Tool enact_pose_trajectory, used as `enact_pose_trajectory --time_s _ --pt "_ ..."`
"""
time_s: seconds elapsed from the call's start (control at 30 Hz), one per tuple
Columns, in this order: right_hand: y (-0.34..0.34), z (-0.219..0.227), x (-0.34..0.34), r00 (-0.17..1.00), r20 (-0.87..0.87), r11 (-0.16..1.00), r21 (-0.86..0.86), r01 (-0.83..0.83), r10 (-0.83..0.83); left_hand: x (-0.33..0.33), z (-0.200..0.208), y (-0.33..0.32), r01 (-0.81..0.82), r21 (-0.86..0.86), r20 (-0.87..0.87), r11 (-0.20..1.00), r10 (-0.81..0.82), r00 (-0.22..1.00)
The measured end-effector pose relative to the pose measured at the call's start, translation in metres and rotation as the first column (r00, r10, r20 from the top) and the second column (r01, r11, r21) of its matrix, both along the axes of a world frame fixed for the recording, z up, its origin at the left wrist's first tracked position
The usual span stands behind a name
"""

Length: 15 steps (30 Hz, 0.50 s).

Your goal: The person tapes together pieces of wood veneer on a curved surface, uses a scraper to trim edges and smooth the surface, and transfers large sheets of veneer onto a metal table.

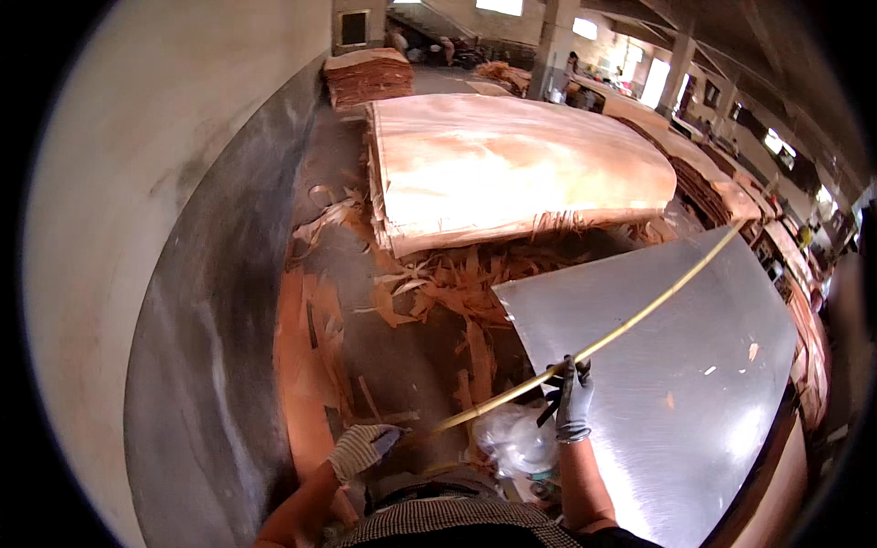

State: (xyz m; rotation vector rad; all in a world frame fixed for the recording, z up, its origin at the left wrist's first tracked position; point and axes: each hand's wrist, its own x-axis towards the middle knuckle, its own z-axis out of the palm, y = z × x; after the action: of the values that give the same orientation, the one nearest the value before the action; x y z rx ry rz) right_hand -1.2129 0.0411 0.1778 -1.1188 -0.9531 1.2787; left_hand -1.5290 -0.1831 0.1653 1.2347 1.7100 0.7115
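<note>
A long, thin yellow pole [630,321] runs slantwise from near my left hand up over a large metal sheet [639,292] on the right. My right hand [573,402], in a grey glove with dark fingers, is closed around the pole's lower part. A narrow dark piece juts out beside those fingers; I cannot make out what it is. In a striped glove with grey fingertips, my left hand [364,449] is near the pole's lower end. Its fingers look pressed together, and whatever they hold, if anything, is too blurred to name.
Ahead lies a big stack of thin wood sheets [521,169], with torn veneer scraps [457,288] along its base. Another stack [368,78] stands behind it. A wall [210,301] rises on my left. Clear plastic [518,440] lies between my hands. More stacks and people are farther right.
</note>
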Motion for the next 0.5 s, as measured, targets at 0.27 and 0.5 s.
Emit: enact_pose_trajectory --time_s 0.27,0.5 --pt "0.156 0.005 -0.208 0.998 0.055 0.987 0.153 -0.041 0.033 -0.148 -0.008 0.177 -0.081 0.019 0.211 0.996 0.076 0.975" --pt "0.307 -0.013 -0.404 0.97 -0.088 0.973 -0.027 -0.23 0.227 -0.329 0.006 0.299 -0.152 0.006 0.004 0.988 0.152 0.988"
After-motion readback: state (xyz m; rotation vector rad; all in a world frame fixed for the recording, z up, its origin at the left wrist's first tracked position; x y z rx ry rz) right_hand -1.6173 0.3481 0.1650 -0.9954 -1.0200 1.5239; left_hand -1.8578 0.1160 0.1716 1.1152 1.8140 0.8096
